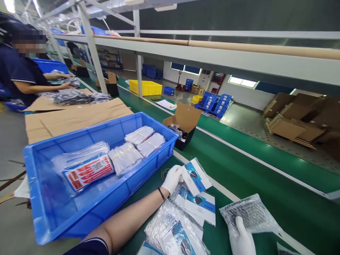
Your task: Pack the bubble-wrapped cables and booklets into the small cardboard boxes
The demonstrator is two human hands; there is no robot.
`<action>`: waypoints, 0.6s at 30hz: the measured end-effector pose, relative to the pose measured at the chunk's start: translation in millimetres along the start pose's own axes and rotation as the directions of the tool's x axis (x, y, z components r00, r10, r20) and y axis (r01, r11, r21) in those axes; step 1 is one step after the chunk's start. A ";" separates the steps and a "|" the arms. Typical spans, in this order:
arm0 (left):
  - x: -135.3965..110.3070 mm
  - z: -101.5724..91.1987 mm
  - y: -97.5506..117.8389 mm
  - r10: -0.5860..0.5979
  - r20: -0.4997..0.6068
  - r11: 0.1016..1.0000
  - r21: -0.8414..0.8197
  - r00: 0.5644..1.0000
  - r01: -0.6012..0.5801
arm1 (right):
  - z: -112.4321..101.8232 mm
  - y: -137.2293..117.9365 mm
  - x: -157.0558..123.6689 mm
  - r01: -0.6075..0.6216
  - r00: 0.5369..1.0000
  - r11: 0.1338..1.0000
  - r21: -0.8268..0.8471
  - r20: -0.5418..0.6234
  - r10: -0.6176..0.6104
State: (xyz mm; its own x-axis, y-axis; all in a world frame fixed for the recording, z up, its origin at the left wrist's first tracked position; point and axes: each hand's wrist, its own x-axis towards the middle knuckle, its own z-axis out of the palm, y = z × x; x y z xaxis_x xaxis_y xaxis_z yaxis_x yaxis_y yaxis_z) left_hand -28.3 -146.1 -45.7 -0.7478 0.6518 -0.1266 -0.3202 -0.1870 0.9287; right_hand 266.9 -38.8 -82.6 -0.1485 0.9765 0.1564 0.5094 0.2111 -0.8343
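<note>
My left hand, in a white glove, pinches a blue-and-white printed card lifted off a stack of similar cards on the green belt. My right hand, also gloved, grips the lower edge of a grey bubble-wrap pouch near the bottom right. Clear plastic bags with more cards lie between my arms.
A blue crate at left holds bundled white packets and bagged red-label sheets. An open cardboard box stands on the green conveyor. Flat cardboard lies behind; another person works at far left. A yellow bin sits beyond.
</note>
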 end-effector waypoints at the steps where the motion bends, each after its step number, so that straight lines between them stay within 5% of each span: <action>1: 4.0 5.3 3.9 -0.022 -0.010 0.999 -0.047 1.000 0.022 | 1.6 1.5 -1.2 -0.010 1.000 1.000 0.015 -0.005 0.010; 6: 52.7 48.7 49.6 0.037 -0.058 0.979 -0.196 0.998 -0.048 | 10.0 10.1 -2.8 -0.039 0.999 0.995 0.092 -0.026 0.041; 11: 129.6 88.8 125.1 0.098 -0.286 0.968 -0.194 0.953 -0.157 | 12.4 15.2 0.0 0.059 0.998 0.991 0.122 0.008 -0.060; 14: 166.7 98.3 154.7 0.100 -0.307 0.982 -0.120 0.947 -0.143 | 12.7 13.1 0.1 0.088 0.995 0.986 0.144 0.031 -0.093; 18: 185.4 93.3 160.4 0.097 -0.222 0.988 0.138 0.970 -0.068 | 13.3 11.7 -1.0 0.133 0.990 0.979 0.157 0.029 -0.139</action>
State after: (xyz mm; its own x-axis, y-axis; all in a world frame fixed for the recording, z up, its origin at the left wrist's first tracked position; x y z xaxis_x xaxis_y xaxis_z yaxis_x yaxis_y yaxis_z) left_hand -164.1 13.4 112.3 -0.8857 0.4511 -0.1096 -0.1853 -0.1271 0.9744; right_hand 261.7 -37.9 -99.5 -0.2426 0.9359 0.2554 0.3456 0.3293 -0.8787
